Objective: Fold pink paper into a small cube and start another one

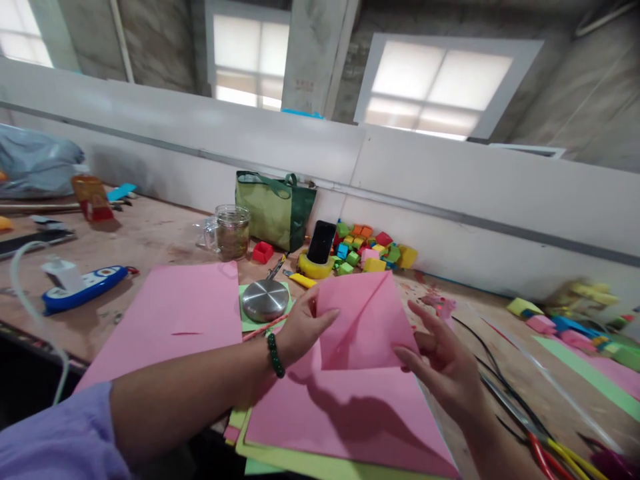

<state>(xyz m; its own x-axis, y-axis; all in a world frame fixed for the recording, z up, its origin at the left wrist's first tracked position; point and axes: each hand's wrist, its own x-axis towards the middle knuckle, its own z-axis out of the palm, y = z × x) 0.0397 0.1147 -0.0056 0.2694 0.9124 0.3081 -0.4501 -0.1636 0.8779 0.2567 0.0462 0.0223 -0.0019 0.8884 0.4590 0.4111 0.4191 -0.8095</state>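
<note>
A square of pink paper (367, 327) with a diagonal crease stands tilted up between my two hands. My left hand (307, 323), wearing a dark green bead bracelet (275, 355) at the wrist, pinches its upper left edge between thumb and fingers. At the lower right edge, the thumb and fingers of my right hand (440, 363) grip the same paper. Beneath it lies a stack of pink sheets (350, 420) over yellow-green ones, with my hands' shadow across the top. Part of my left fingers is hidden behind the paper.
Left lies another pink sheet (195, 320); beyond it are a round metal weight (265, 300), a glass mug (233, 233) and a green bag (273, 210). A phone (321, 241) leans before a heap of folded paper cubes (365, 250). Scissors (520, 417) and cords lie right.
</note>
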